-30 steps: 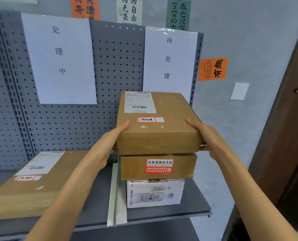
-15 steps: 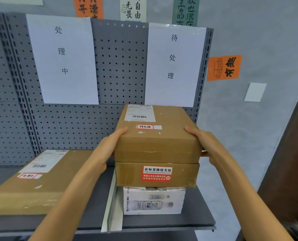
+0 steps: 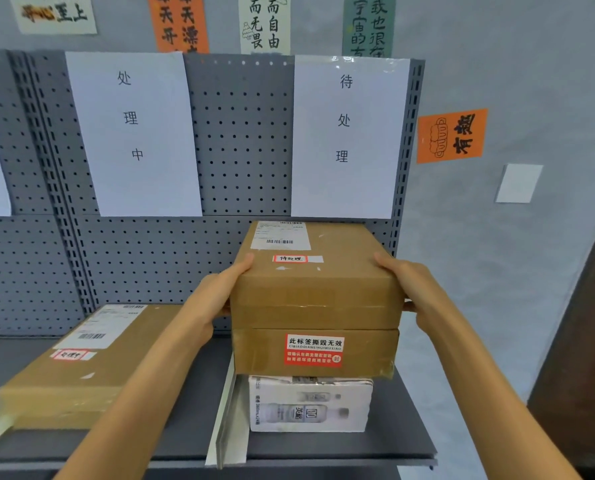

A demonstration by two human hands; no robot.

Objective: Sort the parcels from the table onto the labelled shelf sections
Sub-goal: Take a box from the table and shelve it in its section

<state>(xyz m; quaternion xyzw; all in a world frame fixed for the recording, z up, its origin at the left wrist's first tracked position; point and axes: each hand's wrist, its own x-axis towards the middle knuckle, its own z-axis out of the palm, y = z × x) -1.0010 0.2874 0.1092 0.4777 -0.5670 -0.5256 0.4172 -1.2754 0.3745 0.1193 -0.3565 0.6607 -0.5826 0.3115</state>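
Note:
A brown cardboard parcel (image 3: 315, 282) with a white shipping label and a small red-edged sticker lies on top of a stack in the right shelf section. My left hand (image 3: 216, 296) grips its left side, thumb on the top edge. My right hand (image 3: 410, 289) grips its right side the same way. Under it is a second brown parcel (image 3: 254, 351) with a red seal sticker, resting on a white bottle carton (image 3: 310, 403). A white section sign (image 3: 348, 140) hangs on the pegboard right behind the stack.
A wide flat brown parcel (image 3: 81, 368) lies in the left section under another white sign (image 3: 133, 133). A pale divider strip (image 3: 226, 427) splits the grey shelf (image 3: 407, 427). A dark door (image 3: 583, 341) stands to the right, and paper posters hang on the wall.
The parcel in my hands has come down and forward until it sits flush on the second parcel. Both hands keep the same hold on its sides.

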